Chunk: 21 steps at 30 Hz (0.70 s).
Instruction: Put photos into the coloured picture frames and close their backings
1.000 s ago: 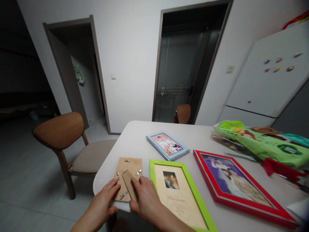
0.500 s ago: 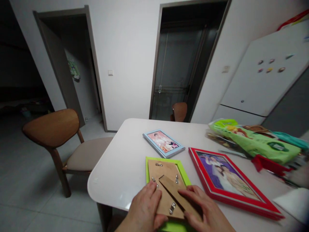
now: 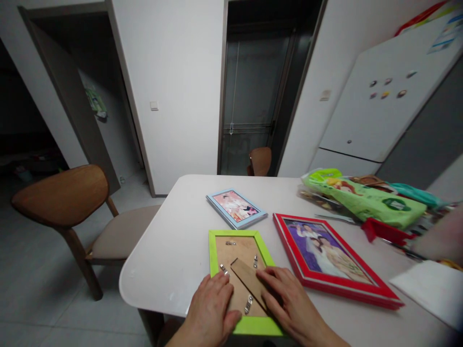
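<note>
A lime-green picture frame [image 3: 214, 255] lies face down at the table's near edge. Its brown backboard [image 3: 240, 248] sits inside the green rim, with several metal clips on it and a stand leg [image 3: 248, 279] slanting across the middle. My left hand [image 3: 211, 306] rests on the backboard's lower left, fingers stretched beside a clip [image 3: 224, 270]. Over on the right, my right hand [image 3: 289, 301] lies across the stand leg and the frame's right side, fingers extended and pressing on it. Its palm hides the lower right of the frame.
On the white table [image 3: 162, 260] lie a light-blue picture frame [image 3: 235, 208] and a larger red one [image 3: 336, 255], both face up. Farther right are a green package [image 3: 376, 195], a red object [image 3: 385, 231] and white paper [image 3: 430, 289]. A chair [image 3: 65, 195] stands left.
The backboard, earlier lying skewed over the green rim, now sits down inside it. Both hands have shifted slightly, still on the board and stand leg. The view has turned a little right.
</note>
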Each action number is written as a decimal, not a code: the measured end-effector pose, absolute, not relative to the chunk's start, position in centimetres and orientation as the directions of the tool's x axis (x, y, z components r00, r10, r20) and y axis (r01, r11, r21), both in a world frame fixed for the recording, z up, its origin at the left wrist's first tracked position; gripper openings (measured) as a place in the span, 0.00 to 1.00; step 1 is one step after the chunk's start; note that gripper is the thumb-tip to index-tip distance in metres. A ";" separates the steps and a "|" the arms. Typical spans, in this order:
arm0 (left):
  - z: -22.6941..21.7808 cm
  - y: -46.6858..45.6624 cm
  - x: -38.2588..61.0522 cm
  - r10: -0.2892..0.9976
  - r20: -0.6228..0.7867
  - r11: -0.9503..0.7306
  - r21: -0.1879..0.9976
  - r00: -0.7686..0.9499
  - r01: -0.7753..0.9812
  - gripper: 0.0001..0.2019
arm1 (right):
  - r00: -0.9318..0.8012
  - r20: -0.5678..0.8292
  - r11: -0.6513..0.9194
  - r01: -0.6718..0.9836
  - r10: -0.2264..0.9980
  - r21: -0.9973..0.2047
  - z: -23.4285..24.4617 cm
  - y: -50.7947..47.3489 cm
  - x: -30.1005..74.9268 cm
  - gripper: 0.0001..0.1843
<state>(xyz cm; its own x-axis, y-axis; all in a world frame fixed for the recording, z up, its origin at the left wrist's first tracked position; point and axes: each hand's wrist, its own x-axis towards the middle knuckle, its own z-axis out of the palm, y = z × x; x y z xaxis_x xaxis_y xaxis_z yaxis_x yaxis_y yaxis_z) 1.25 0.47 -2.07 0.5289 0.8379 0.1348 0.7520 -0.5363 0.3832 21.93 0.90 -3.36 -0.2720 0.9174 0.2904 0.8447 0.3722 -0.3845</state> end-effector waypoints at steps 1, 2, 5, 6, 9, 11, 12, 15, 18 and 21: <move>-2.1 0.4 1.1 0.828 0.132 -0.549 0.385 0.545 0.742 0.23 | -0.254 0.294 0.353 0.863 0.921 -0.360 -3.2 1.4 21.8 0.19; -2.2 0.4 1.0 0.818 0.127 -0.562 0.385 0.561 0.732 0.28 | -0.235 0.295 0.330 0.884 0.926 -0.331 -3.0 2.0 21.7 0.19; -2.7 0.5 0.8 0.797 0.124 -0.588 0.379 0.591 0.714 0.37 | -0.193 0.282 0.266 0.931 0.940 -0.249 -2.6 3.5 21.2 0.17; -2.9 0.6 0.7 0.798 0.127 -0.588 0.379 0.589 0.715 0.37 | -0.187 0.275 0.255 0.937 0.943 -0.237 -2.5 3.8 21.2 0.16; -3.3 0.7 0.7 0.808 0.147 -0.578 0.389 0.571 0.718 0.37 | -0.194 0.260 0.261 0.932 0.946 -0.251 -2.3 4.0 21.1 0.14; -3.6 0.7 0.7 0.811 0.154 -0.574 0.394 0.564 0.718 0.37 | -0.207 0.256 0.279 0.917 0.944 -0.287 -2.3 3.9 21.3 0.14; -3.7 0.7 0.7 0.811 0.156 -0.574 0.394 0.563 0.718 0.37 | -0.214 0.253 0.288 0.908 0.943 -0.305 -2.3 3.7 21.5 0.14; -4.0 0.7 0.7 0.806 0.186 -0.585 0.392 0.562 0.710 0.37 | -0.230 0.239 0.302 0.893 0.943 -0.334 -2.4 3.4 21.9 0.14; -4.3 0.7 0.6 0.788 0.248 -0.613 0.403 0.564 0.679 0.36 | -0.219 0.229 0.286 0.903 0.949 -0.321 -2.4 3.3 21.8 0.16; -4.5 0.8 0.6 0.775 0.280 -0.629 0.419 0.566 0.655 0.35 | -0.249 0.242 0.321 0.887 0.938 -0.332 -2.2 3.2 20.4 0.17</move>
